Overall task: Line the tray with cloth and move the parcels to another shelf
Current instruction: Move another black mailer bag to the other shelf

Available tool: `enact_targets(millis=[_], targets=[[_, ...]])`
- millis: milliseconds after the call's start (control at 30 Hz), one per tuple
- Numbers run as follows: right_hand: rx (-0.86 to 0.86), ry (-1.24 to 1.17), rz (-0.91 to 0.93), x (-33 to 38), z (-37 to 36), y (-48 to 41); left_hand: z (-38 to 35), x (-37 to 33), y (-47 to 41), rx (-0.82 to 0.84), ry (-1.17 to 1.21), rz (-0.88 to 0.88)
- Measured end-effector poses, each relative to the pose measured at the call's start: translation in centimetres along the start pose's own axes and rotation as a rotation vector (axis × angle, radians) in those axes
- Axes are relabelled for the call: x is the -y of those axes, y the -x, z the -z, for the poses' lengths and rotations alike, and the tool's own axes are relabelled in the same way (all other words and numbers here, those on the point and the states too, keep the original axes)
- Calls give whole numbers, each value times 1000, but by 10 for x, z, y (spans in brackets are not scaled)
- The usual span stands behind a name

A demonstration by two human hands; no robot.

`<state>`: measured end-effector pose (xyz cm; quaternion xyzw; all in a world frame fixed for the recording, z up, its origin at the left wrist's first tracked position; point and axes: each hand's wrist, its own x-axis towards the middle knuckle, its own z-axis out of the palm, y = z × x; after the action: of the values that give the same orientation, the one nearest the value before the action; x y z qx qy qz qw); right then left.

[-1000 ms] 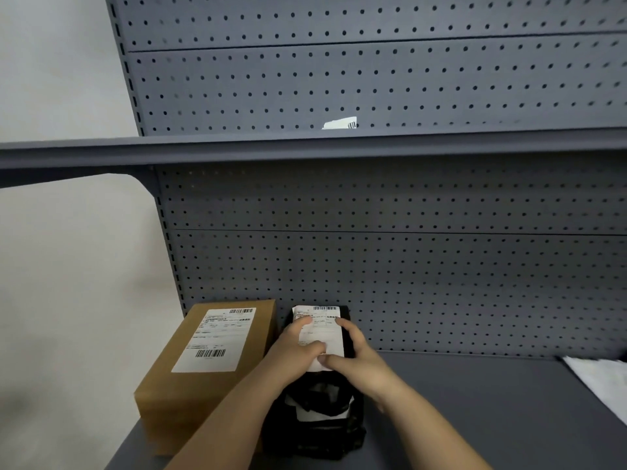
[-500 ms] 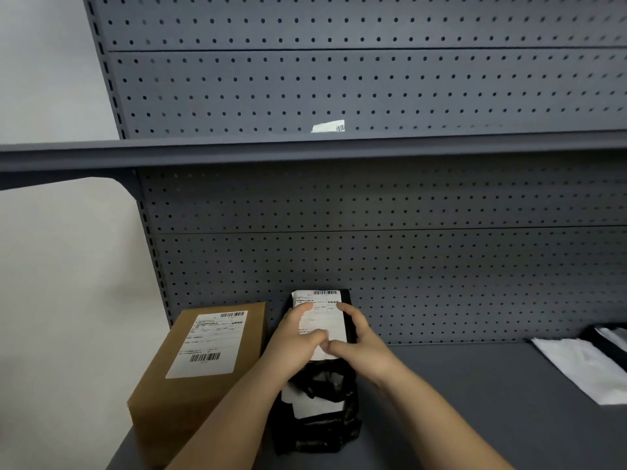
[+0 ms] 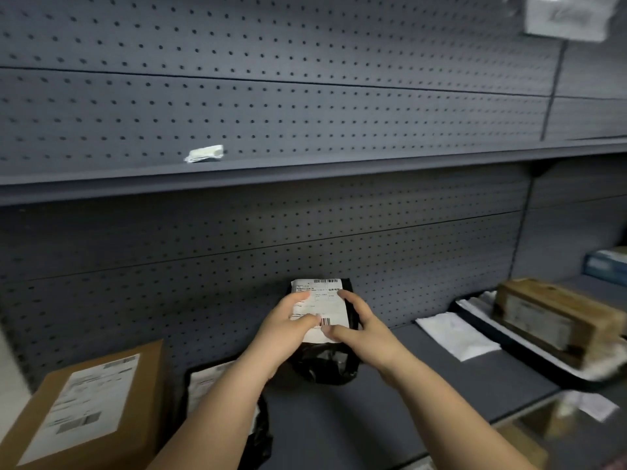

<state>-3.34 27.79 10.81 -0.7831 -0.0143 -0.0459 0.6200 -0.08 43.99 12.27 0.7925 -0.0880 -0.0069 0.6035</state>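
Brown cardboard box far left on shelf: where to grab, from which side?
Likely its two long side faces, from the front: the cardboard box lies flat, label up, short end toward you. A flat black mailer lies close on its right, so enter at the near corner. The left hand and right hand now grip the other black mailer.

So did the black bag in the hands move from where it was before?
Yes. The black bag sat right beside the brown box; now the left hand and right hand hold it further right, apart from it.
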Motion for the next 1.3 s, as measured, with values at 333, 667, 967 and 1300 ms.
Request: enact_targets(millis=[333, 667, 967, 1300], targets=[[-217, 92, 25, -27, 182, 31, -178, -66, -16, 163, 23, -97], [-294, 146, 4, -53, 400, 63, -384, -139, -20, 256, 65, -129], [-410, 175, -37, -87, 562, 86, -545, -191, -25, 341, 130, -119], [-544, 192, -78, -133, 696, 71, -703, -212, -75, 427, 118, -117]])
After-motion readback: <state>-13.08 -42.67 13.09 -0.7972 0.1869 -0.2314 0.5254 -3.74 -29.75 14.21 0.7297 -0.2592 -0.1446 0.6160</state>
